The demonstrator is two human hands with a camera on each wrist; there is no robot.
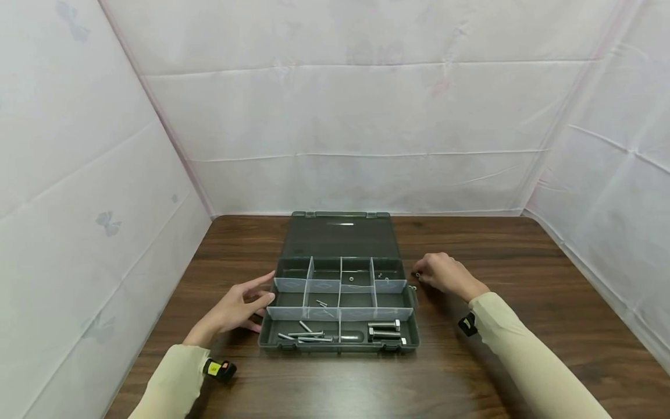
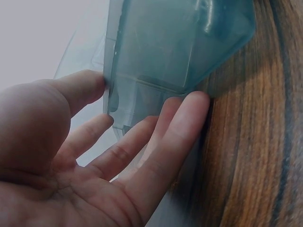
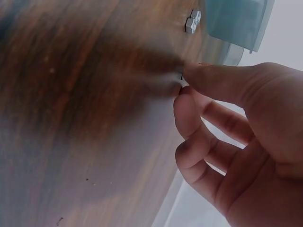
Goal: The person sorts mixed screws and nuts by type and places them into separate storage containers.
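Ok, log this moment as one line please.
left hand: open, fingers against organizer box left side | right hand: pinching small nut on table | second nut beside box

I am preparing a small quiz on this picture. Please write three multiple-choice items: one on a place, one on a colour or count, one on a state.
1. Where does the left hand rest?
A. against the left side of the organizer box
B. on the box lid
C. on the table's far edge

2. What colour are the sleeves?
A. dark blue
B. pale yellow
C. red

3. What state is the box in?
A. shut and latched
B. upside down
C. open, lid laid back flat

Right letters: 1 A, the straight fingers touch the box's left wall. 2 B, both forearms wear pale yellow cloth. 3 C, the compartments with bolts lie uncovered, while the right hand pinches a small nut on the table.
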